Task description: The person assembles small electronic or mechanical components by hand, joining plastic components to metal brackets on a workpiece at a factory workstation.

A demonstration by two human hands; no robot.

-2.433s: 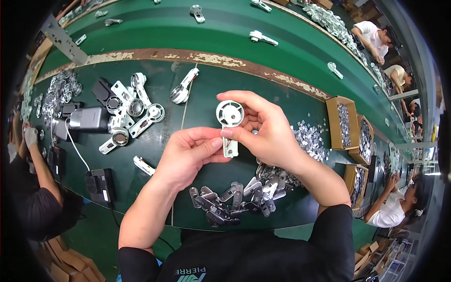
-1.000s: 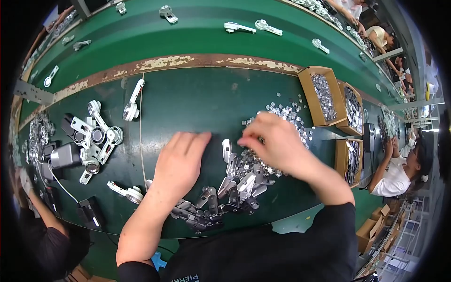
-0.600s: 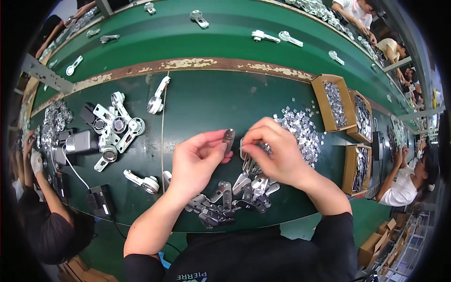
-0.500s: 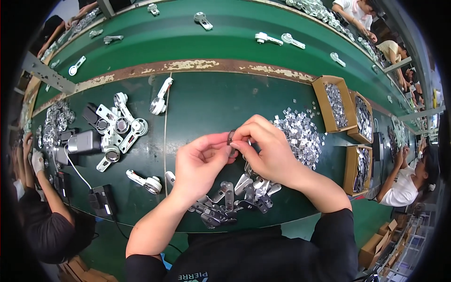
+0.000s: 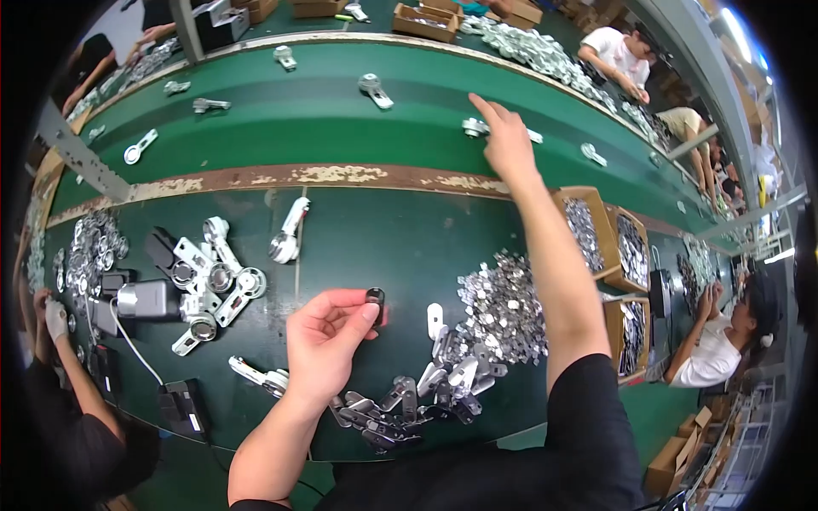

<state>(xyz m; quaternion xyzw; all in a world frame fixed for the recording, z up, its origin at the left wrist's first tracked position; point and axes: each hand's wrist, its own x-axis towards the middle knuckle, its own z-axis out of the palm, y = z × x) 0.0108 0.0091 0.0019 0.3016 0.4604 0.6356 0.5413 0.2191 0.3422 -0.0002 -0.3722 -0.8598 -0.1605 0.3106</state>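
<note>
Head view, nearest items first: the left hand (image 5: 324, 345) is raised above the worktop (image 5: 375, 247), thumb and index finger clamped on a dark cover (image 5: 375, 307). The cover stands roughly upright at the fingertips, its top projecting above the thumb and its lower portion partly hidden.

Surface of the cover is smooth and glossy, near black, with a rounded upper end. Below it on the worktop, grey covers (image 5: 396, 404) lie in a loose, overlapping pile; these are elongated with rounded ends, some bright, some dark. One pale cover (image 5: 435, 321) lies at the top edge of the pile. Just beyond are chips (image 5: 503, 311), small, shiny and heaped. To the left, white fan units (image 5: 247, 289) with round heads lie across one another. To the right, brown cardboard boxes (image 5: 613, 336) hold small metallic pieces.

Farther out, a brown strip (image 5: 341, 175) with flaked paint borders the smooth green belt (image 5: 290, 111). Over the belt, the right hand (image 5: 509, 145) has its fingers extended and apart. Under it lies a white part (image 5: 475, 128), visible on both sides of the hand; contact cannot be determined.
</note>
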